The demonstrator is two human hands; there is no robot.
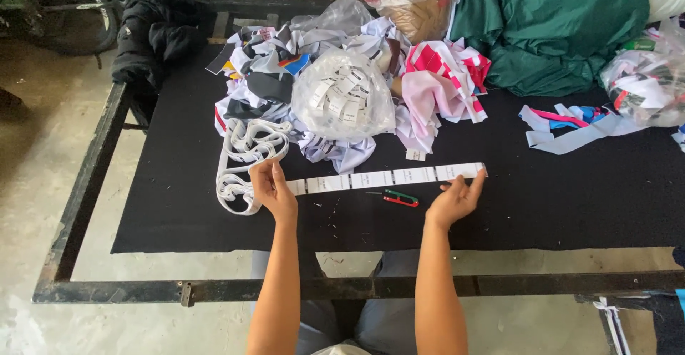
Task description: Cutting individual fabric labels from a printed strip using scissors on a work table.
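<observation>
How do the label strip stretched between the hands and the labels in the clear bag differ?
The label strip lies flat and straight on the black table, with the left hand and right hand at its ends; the bagged labels sit jumbled in a heap. The strip is one joined length; the bagged labels look cut apart. The strip is bare; those are wrapped in clear plastic. Both are white with dark print.
</observation>
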